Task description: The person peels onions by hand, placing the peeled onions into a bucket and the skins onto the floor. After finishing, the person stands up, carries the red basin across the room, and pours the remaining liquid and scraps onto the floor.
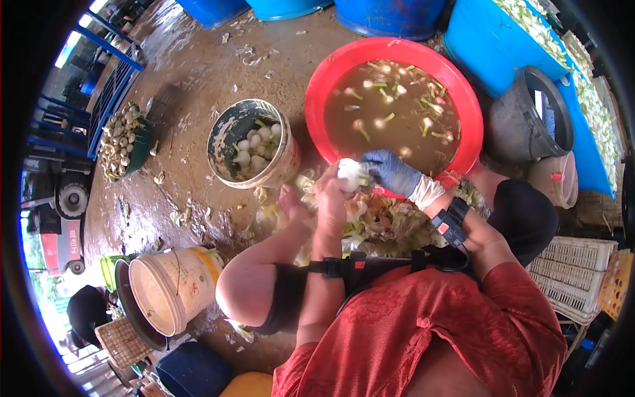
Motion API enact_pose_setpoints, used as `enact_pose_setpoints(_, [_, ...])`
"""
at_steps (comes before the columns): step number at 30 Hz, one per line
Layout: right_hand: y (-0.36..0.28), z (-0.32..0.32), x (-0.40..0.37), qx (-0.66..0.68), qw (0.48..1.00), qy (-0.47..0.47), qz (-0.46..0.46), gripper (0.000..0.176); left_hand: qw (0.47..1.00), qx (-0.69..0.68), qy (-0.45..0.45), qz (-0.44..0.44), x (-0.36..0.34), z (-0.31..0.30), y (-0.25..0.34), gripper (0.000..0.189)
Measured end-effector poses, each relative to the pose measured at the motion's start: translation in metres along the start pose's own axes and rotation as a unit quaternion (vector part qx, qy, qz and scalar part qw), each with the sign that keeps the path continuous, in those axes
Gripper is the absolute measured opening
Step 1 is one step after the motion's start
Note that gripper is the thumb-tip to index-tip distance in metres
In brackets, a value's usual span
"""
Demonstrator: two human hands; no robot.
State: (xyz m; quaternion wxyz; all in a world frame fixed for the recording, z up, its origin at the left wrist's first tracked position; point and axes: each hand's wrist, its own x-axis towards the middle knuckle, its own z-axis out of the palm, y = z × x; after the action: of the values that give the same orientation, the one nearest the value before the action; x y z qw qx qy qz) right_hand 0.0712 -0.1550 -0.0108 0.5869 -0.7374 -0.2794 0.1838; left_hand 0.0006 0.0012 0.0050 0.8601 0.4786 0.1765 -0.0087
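White bulb [350, 173], pale with a trace of green, is held between both hands in front of the near rim of the red basin [321, 86]. We see the left hand [331, 193], bare, with its fingers closed around the bulb's left side from below. The right hand [390, 172], in a blue glove with a white cuff, curls its fingers onto the bulb's right side. Just under the hands lies a heap of stripped leaves [383, 228], resting between the person's knees. The basin holds murky brown water in which we note floating bulbs and green scraps. Left of the basin, and touching it or nearly so, stands a worn pail [286, 162] containing more white bulbs. Nearer the person, at the left, a white bucket [178, 281] lies tipped on its side on the wet brown floor [192, 66]. Farther left is a green basket [141, 142] piled with bulbs.
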Motion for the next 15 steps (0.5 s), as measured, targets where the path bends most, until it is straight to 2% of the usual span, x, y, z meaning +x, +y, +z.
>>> enact_pose_setpoints(1, [-0.010,-0.002,0.000,0.005,0.999,-0.014,0.039,0.012,0.998,-0.039,0.020,-0.040,0.000,-0.001,0.000,0.028])
enact_pose_setpoints(2, [-0.017,-0.003,0.000,-0.001,0.999,-0.028,0.041,0.010,0.998,-0.039,0.020,-0.041,0.000,-0.002,0.000,0.028])
enact_pose_setpoints(3, [-0.015,-0.002,-0.001,-0.001,0.999,-0.029,0.041,0.010,0.999,-0.019,-0.006,-0.039,0.001,-0.005,-0.001,0.029])
enact_pose_setpoints(5, [-0.010,0.001,-0.003,0.118,0.988,-0.023,0.097,0.015,0.998,0.020,-0.055,-0.034,0.002,-0.010,-0.003,0.031])
enact_pose_setpoints(6, [-0.010,0.001,-0.004,0.118,0.988,-0.024,0.099,0.015,0.998,-0.013,-0.063,-0.025,0.003,-0.011,-0.002,0.025])
enact_pose_setpoints(7, [-0.009,0.001,-0.004,0.015,1.000,0.008,-0.017,0.016,0.998,-0.014,-0.062,-0.026,0.003,-0.010,-0.003,0.025])
enact_pose_setpoints(8, [-0.010,0.001,-0.004,-0.087,0.987,0.039,-0.133,0.016,0.994,-0.089,-0.038,-0.042,0.002,-0.009,-0.003,0.023])
enact_pose_setpoints(9, [-0.019,-0.002,-0.003,-0.086,0.987,0.039,-0.133,0.016,0.985,-0.163,-0.013,-0.058,0.002,-0.006,0.000,0.020])
enact_pose_setpoints(10, [-0.034,-0.006,-0.002,0.266,0.959,0.086,0.050,0.018,0.974,-0.210,-0.004,-0.081,0.001,-0.004,0.004,0.019])
enact_pose_setpoints(11, [-0.042,-0.008,0.000,0.575,0.778,0.119,0.225,0.021,0.975,-0.209,-0.002,-0.080,0.004,-0.009,0.001,0.019])
enact_pose_setpoints(12, [-0.012,-0.016,0.000,0.620,0.755,0.088,0.193,0.028,0.962,-0.254,-0.048,-0.094,0.009,-0.019,-0.007,0.021])
enact_pose_setpoints(13, [0.032,-0.022,0.009,0.739,0.664,-0.113,-0.024,0.031,0.944,-0.297,-0.093,-0.108,0.014,-0.030,-0.016,0.022])
enact_pose_setpoints(14, [0.018,-0.026,0.008,0.667,0.743,0.023,0.046,0.031,0.919,-0.352,-0.142,-0.108,0.020,-0.043,-0.025,0.024])
enact_pose_setpoints(15, [-0.011,-0.033,0.007,0.572,0.797,0.158,0.114,0.031,0.919,-0.352,-0.139,-0.107,0.028,-0.056,-0.031,0.024])
